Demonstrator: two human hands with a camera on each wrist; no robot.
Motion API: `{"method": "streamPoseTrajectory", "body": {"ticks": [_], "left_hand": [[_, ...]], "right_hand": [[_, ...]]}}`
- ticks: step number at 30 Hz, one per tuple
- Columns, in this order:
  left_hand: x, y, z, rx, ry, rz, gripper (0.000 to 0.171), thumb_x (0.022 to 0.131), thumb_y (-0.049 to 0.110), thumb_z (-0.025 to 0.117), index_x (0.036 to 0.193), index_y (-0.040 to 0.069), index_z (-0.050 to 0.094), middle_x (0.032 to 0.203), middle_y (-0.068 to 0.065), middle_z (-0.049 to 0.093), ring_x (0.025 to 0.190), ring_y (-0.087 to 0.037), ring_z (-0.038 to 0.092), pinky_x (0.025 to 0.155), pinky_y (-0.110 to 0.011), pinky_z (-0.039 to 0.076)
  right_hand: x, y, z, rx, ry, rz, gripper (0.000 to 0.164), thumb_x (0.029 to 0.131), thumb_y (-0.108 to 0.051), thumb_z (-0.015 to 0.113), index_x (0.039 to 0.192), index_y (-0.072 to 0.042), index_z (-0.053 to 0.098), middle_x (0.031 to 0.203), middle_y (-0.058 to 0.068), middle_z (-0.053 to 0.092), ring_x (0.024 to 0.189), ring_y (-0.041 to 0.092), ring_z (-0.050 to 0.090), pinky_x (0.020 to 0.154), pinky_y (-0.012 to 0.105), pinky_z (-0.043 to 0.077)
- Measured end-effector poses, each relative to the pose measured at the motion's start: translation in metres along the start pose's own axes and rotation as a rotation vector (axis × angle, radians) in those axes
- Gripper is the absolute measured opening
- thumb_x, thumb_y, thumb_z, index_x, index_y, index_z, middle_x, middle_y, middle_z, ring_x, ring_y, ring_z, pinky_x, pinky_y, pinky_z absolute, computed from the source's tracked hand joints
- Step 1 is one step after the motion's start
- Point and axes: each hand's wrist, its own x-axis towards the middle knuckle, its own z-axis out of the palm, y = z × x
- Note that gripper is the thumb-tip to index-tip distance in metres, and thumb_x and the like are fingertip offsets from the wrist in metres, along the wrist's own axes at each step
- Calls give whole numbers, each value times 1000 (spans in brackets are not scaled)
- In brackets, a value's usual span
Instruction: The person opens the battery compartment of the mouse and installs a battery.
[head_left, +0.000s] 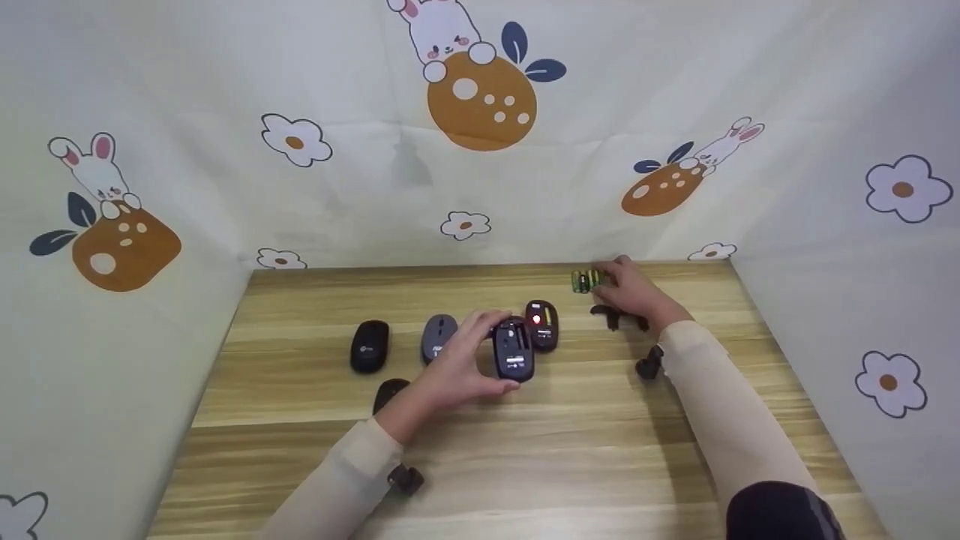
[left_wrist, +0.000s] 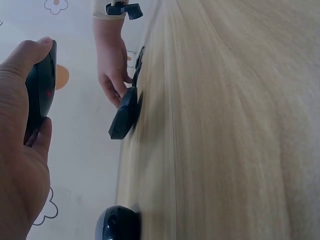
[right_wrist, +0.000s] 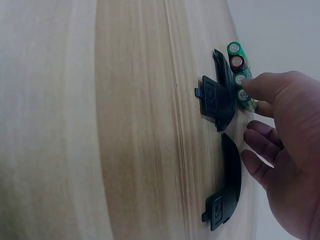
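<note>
My left hand (head_left: 459, 371) grips a black computer mouse (head_left: 514, 358) between thumb and fingers, its underside up and its battery slot uncovered. A faint red spot shows on this mouse in the left wrist view. At the back right, my right hand (head_left: 630, 289) reaches a row of several green and black batteries (head_left: 583, 282). In the right wrist view its thumb (right_wrist: 265, 85) and forefinger pinch the battery (right_wrist: 242, 95) at the row's near end; the other fingers are loosely bent. Two black mouse covers (right_wrist: 215, 97) (right_wrist: 231, 175) lie beside that hand.
A second upturned mouse (head_left: 543, 326) with a red light and a yellowish strip in its slot lies just right of the held one. Further left are a grey mouse (head_left: 437, 334), a black mouse (head_left: 370, 346) and another dark mouse (head_left: 390, 394), partly behind my left arm. Patterned cloth (head_left: 360, 217) walls the table.
</note>
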Motion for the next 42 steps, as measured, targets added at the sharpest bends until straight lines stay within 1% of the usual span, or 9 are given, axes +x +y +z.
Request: {"method": "streamPoseTrajectory", "body": {"ticks": [6, 14, 17, 20, 26, 29, 32, 36, 42], "left_hand": [[1, 0, 0, -7, 7, 12, 110, 74, 31, 104, 167, 30, 45, 161, 1, 50, 147, -29, 53, 122, -59, 44], [2, -2, 2, -17, 1, 0, 111, 74, 32, 104, 168, 34, 44, 162, 3, 49, 148, -28, 52, 122, -58, 45], [2, -1, 2, -22, 2, 5, 111, 74, 30, 104, 168, 32, 45, 162, 3, 49, 147, -27, 53, 122, -56, 46], [2, 0, 2, -21, 3, 13, 111, 74, 29, 104, 168, 30, 45, 162, 2, 49, 146, -27, 53, 122, -54, 46], [2, 2, 3, -7, 0, 11, 113, 73, 27, 104, 168, 32, 44, 164, 2, 47, 148, -28, 52, 122, -56, 45], [2, 2, 3, -6, 1, 11, 113, 73, 27, 104, 168, 32, 44, 163, 2, 48, 148, -28, 51, 122, -57, 44], [2, 1, 3, -8, 5, 23, 111, 74, 27, 104, 168, 29, 45, 162, 2, 49, 148, -27, 52, 123, -55, 44], [3, 0, 3, -5, 7, 43, 110, 74, 28, 104, 167, 26, 46, 160, 1, 51, 147, -24, 52, 125, -52, 43], [3, 0, 4, -4, 4, 39, 111, 74, 29, 104, 168, 28, 44, 162, 1, 49, 149, -25, 51, 125, -54, 42]], "right_hand": [[-1, 5, -1, 43, 21, -38, 54, 105, -15, 72, 154, 3, 59, 132, 25, 52, 110, 36, 52, 103, 51, 47], [-4, 5, -5, 269, 42, 80, 49, 100, -12, 83, 142, -3, 60, 113, 15, 65, 95, 26, 61, 73, 31, 54], [-7, 6, -5, 332, 89, 125, 45, 100, -9, 82, 139, -4, 59, 111, 12, 64, 95, 25, 60, 71, 29, 54], [-10, 7, -4, 384, 139, 129, 40, 102, -8, 79, 137, -3, 62, 114, 13, 64, 98, 27, 62, 73, 29, 55], [-22, 5, 3, 377, 262, 45, 29, 105, -6, 75, 133, 0, 70, 117, 17, 74, 101, 27, 68, 77, 24, 55], [-28, -4, 7, 374, 327, 6, 28, 105, -5, 74, 131, 2, 72, 115, 17, 76, 101, 25, 70, 78, 21, 56], [-35, -17, 11, 435, 368, -31, 27, 104, -4, 75, 129, 5, 72, 114, 18, 76, 100, 24, 70, 80, 21, 57], [-46, -40, 15, 537, 382, -70, 25, 103, -2, 76, 126, 6, 72, 113, 19, 74, 98, 22, 68, 80, 23, 59], [-59, -78, 20, 651, 378, -120, 23, 102, -2, 78, 124, 6, 73, 107, 18, 76, 91, 17, 72, 79, 27, 64]]}}
